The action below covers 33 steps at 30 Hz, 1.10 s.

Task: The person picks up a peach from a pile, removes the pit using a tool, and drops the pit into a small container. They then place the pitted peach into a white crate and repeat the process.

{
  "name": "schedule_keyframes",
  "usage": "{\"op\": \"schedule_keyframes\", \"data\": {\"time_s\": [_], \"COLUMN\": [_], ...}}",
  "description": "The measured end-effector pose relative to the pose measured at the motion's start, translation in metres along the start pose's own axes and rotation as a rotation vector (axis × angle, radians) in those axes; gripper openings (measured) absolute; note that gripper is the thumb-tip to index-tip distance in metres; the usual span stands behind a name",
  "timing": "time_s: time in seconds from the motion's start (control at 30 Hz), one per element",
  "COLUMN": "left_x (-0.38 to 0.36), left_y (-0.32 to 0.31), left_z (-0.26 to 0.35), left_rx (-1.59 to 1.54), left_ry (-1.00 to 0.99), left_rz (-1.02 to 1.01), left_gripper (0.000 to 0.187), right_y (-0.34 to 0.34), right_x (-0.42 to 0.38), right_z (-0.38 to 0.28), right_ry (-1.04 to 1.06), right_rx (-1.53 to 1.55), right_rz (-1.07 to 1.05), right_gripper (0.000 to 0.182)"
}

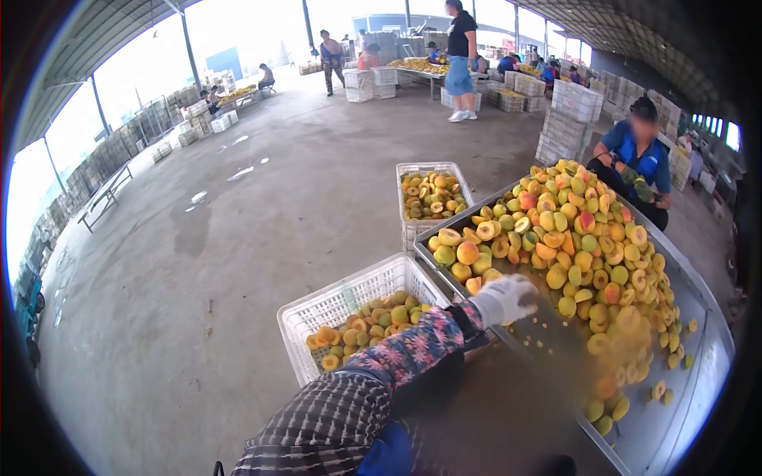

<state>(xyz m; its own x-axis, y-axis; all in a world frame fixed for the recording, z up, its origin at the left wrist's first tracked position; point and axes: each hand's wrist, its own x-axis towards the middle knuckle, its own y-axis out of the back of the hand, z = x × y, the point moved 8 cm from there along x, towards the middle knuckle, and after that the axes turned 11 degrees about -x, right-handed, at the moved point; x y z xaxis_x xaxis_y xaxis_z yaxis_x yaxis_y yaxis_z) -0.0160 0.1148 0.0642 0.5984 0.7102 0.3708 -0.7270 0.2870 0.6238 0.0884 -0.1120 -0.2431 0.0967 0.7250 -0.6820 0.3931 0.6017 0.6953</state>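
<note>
My left hand (506, 299), in a white glove, is over the near edge of a metal table (698, 278). Its fingers look curled, and whatever they might hold is hidden. Just beyond the hand rises a heap of yellow-orange peaches (583, 230), many cut in half, some with red blush. Small bits lie on the bare metal beside the glove. Below my forearm stands a white plastic crate (317, 305) partly filled with peach halves (373, 321). My right hand is not visible; a blurred patch covers the lower right of the view.
A second white crate (409, 230) of peach halves stands against the table's left side. Across the table sits a person in a blue vest (639, 159). Stacked crates (567, 119), another fruit-covered table (425, 67) and a walking person (460, 59) are farther back.
</note>
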Motion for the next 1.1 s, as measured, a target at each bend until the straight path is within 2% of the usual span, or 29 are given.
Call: {"op": "schedule_keyframes", "data": {"time_s": [0.1, 0.2, 0.23, 0.27, 0.3, 0.37, 0.4, 0.43, 0.47, 0.53, 0.63, 0.67, 0.7, 0.73, 0.77, 0.8, 0.83, 0.9, 1.07, 1.1], "left_x": [0.004, -0.001, -0.004, -0.006, -0.006, -0.002, 0.005, 0.013, 0.019, 0.029, 0.029, 0.025, 0.020, 0.014, 0.010, 0.005, 0.003, 0.003, 0.003, 0.000], "left_y": [-0.040, -0.057, -0.055, -0.053, -0.050, -0.068, -0.094, -0.115, -0.136, -0.174, -0.212, -0.235, -0.240, -0.245, -0.308, -0.252, -0.262, -0.297, -0.307, -0.293], "left_z": [0.015, 0.026, 0.030, 0.038, 0.051, 0.048, 0.033, 0.027, 0.023, 0.051, 0.100, 0.114, 0.129, 0.146, 0.099, 0.145, 0.134, 0.106, 0.090, 0.096], "left_rx": [0.009, -0.017, 0.008, 0.023, 0.016, -0.034, -0.047, -0.088, -0.110, -0.122, -0.148, -0.232, -0.162, -0.092, 0.117, 0.139, 0.121, 0.033, -0.005, -0.054], "left_ry": [-0.006, 0.027, -0.023, -0.047, -0.090, -0.169, -0.132, -0.075, -0.009, -0.094, -0.174, -0.219, -0.213, -0.208, -0.180, 0.001, 0.041, 0.078, 0.146, 0.167], "left_rz": [-0.125, -0.234, -0.195, -0.217, -0.227, -0.207, -0.278, -0.342, -0.385, -0.418, -0.499, -0.651, -0.645, -0.640, -0.418, -0.595, -0.503, -0.493, -0.507, -0.511], "left_gripper": [0.038, 0.039, 0.039, 0.037, 0.035, 0.037, 0.039, 0.039, 0.040, 0.039, 0.034, 0.028, 0.026, 0.024, 0.027, 0.033, 0.040, 0.049, 0.032, 0.029], "right_y": [-0.037, -0.020, -0.045, -0.026, -0.013, 0.031, 0.023, 0.013, 0.023, 0.023, 0.031, 0.023, 0.012, 0.017, 0.013, 0.018, 0.021, 0.029, 0.035, 0.036], "right_x": [0.032, 0.018, 0.048, 0.028, 0.015, -0.029, -0.030, -0.016, -0.026, -0.023, -0.032, -0.028, -0.021, -0.011, -0.011, -0.008, -0.006, -0.001, 0.012, 0.013], "right_z": [0.021, 0.017, 0.030, 0.019, 0.010, -0.015, -0.013, -0.007, -0.013, -0.015, -0.025, -0.019, -0.015, -0.020, -0.018, -0.020, -0.016, -0.018, -0.029, -0.030], "right_ry": [0.014, 0.013, 0.187, 0.250, 0.159, 0.178, 0.157, 0.210, 0.224, 0.255, 0.252, 0.195, 0.193, 0.421, 0.427, 0.410, 0.379, 0.345, 0.318, 0.314], "right_rx": [0.210, 0.081, -0.073, 0.157, 0.152, 0.186, 0.135, 0.190, 0.218, 0.120, 0.120, 0.090, 0.039, 0.264, 0.244, 0.193, 0.159, 0.104, 0.032, 0.022], "right_rz": [-0.072, 0.016, 0.403, 0.365, 0.338, 0.405, 0.433, 0.279, 0.262, 0.260, 0.139, 0.303, 0.486, 0.306, 0.252, 0.229, 0.207, 0.179, 0.135, 0.130], "right_gripper": [0.050, 0.049, 0.048, 0.046, 0.040, 0.032, 0.031, 0.038, 0.038, 0.036, 0.032, 0.033, 0.035, 0.042, 0.042, 0.042, 0.042, 0.042, 0.041, 0.041]}}
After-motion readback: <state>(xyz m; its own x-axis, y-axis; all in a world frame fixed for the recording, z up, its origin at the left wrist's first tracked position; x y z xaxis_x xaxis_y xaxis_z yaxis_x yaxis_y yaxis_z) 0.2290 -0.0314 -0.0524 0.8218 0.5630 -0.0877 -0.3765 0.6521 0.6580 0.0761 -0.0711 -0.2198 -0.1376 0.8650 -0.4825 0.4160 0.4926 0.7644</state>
